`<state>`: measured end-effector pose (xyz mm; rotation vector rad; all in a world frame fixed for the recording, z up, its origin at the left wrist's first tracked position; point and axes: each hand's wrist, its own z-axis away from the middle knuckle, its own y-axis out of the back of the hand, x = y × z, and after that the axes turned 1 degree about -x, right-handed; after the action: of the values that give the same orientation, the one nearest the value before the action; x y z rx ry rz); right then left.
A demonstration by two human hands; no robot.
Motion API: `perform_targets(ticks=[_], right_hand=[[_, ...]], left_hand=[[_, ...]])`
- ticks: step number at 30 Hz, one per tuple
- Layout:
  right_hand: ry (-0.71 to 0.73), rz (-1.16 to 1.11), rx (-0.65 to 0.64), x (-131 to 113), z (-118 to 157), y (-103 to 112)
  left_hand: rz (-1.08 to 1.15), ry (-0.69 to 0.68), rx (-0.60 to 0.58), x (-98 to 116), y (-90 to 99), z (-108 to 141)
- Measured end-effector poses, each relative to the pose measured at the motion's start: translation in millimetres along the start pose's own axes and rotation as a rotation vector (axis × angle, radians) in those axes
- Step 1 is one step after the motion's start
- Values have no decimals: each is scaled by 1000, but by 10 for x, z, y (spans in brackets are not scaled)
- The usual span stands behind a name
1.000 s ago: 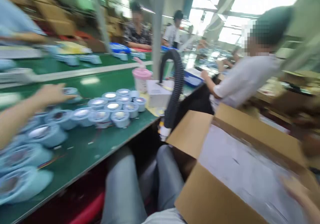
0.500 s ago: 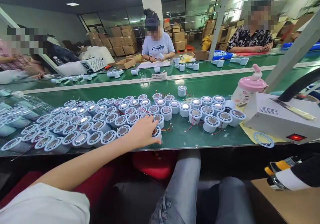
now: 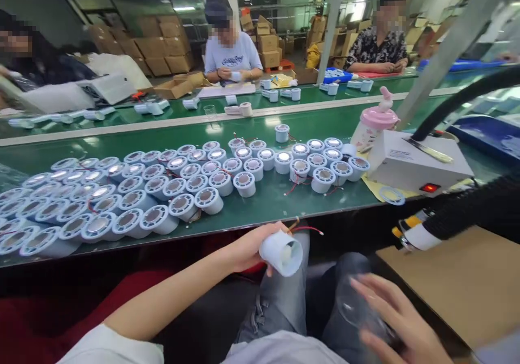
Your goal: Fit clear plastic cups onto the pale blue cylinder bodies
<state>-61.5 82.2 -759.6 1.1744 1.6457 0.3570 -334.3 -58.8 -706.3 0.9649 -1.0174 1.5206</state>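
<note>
My left hand (image 3: 260, 245) is closed around a pale blue plastic cup-shaped housing (image 3: 280, 253) over my lap. Its hollow end is turned to the right and towards me, with something whitish inside, and red and orange wires trail from it. At lower right my right hand (image 3: 390, 315), smeared by motion, grips a clear round cup-like piece (image 3: 351, 304) whose exact kind is blurred. Many matching housings (image 3: 154, 218) stand in rows on the green bench (image 3: 260, 212), most with a slotted ring and a round disc on top, some with loose wires.
To the right on the bench sit a grey box (image 3: 418, 161) with a lit red switch, a pink-lidded cup (image 3: 376, 123) and a loose slotted ring (image 3: 391, 195). A black hose (image 3: 459, 212) with a white end hangs above cardboard (image 3: 459, 283). Co-workers (image 3: 231, 55) sit across.
My left hand has lifted a housing off the bench's front edge and brought it over my lap, hollow end showing. My right hand has come into view with the clear piece. The view has shifted.
</note>
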Motion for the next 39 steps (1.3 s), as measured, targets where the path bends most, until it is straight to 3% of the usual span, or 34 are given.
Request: perform_targets(ticks=[3,5,8,11,16,21,24,26,30,33,39], right_hand=[[48,279,34,-222,-148,-56],[38,401,42,-299,-311,-81],[-86,422,-12,-311,-430,-65],[-266,160,-102,-296,-396,-11],[-439,-313,-70,-332,-349,65],[-578,-555,91,-314,-367,93],[-671,-738,146,-256,-364,103],[-644,-824,141,-220,-345,109],[-399,-538,35,-201,-259,109],[-307,-352,-9,-221,-184,105],[-393,-565,-54,-279,-156,154]], left_hand=[[-48,112,-250,-84,-226,-210],[-253,46,-305,-37,-326,-265],[-662,-226,-189,79,-415,-259],[-819,-366,-56,96,-467,-238],[-627,-443,21,-107,-477,-309],[-608,-547,-79,-249,-440,-384],[-515,-507,-165,-250,-452,-373],[-401,-414,-164,-245,-475,-352],[-107,-242,-127,-259,-512,-317],[-112,-225,-152,-251,-511,-297],[-280,-373,-187,-146,-484,-228]])
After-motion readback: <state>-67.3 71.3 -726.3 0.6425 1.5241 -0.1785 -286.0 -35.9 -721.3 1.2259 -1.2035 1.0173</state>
